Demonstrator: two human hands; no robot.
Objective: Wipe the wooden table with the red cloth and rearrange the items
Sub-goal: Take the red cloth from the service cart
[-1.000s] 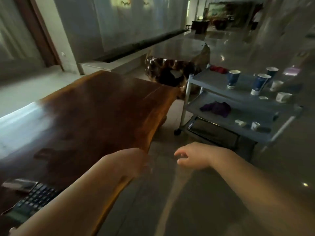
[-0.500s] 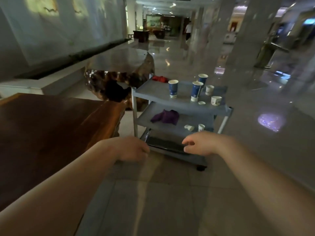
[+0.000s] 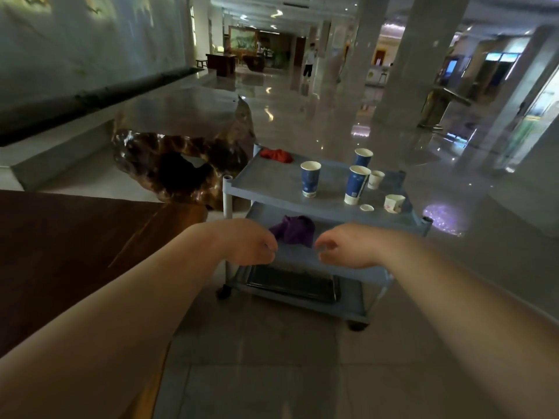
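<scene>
Before a grey cart (image 3: 272, 184), left hand (image 3: 246, 246) and right hand (image 3: 348, 247) hover loosely curled, empty.

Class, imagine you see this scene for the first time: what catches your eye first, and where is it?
Two bare arms reach forward, the left hand and right hand empty, before a grey three-shelf cart. Its top shelf holds blue paper cups, with the red cloth bunched at the far left corner; a purple cloth lies on the middle shelf. The wooden table lies at left.

grey cart (image 3: 272, 180), top shelf with red cloth (image 3: 276, 155) and cups (image 3: 310, 182), purple cloth (image 3: 293, 232) on middle, black tray (image 3: 293, 283) lowest
</scene>
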